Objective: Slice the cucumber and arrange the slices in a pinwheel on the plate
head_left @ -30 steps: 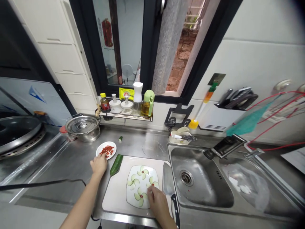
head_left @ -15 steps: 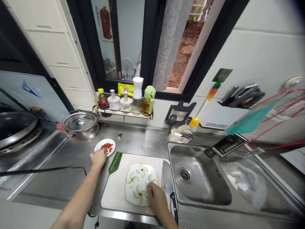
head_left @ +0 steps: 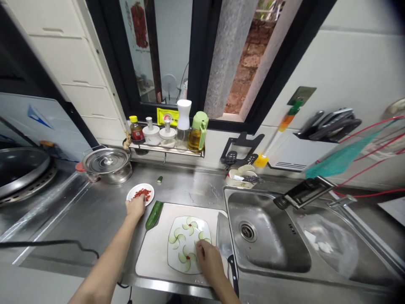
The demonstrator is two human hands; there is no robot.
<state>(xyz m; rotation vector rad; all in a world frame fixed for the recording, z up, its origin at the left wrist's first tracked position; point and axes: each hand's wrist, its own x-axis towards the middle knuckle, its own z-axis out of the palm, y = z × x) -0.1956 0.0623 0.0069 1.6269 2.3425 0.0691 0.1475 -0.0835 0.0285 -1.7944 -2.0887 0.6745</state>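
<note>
My left hand is at the near edge of a small white dish. Its fingers are drawn together at the chopped red pieces in the dish; what they pinch is hidden. On the cutting board lies a square white plate with thin cucumber slices in pinwheel shapes, some with a red piece at the centre. Over the plate's right side my right hand has its fingers curled in, partly covering one pinwheel. A cucumber piece rests on the board's left edge.
A cleaver lies along the board's right side, its handle toward me. Right of it is a steel sink. A lidded pot stands at the back left, and a condiment rack hangs behind the counter. A cucumber end lies behind the board.
The view has shifted slightly. My left hand has moved a little further into the dish, its fingers now more gathered at the red pieces. My right hand stays over the plate.
</note>
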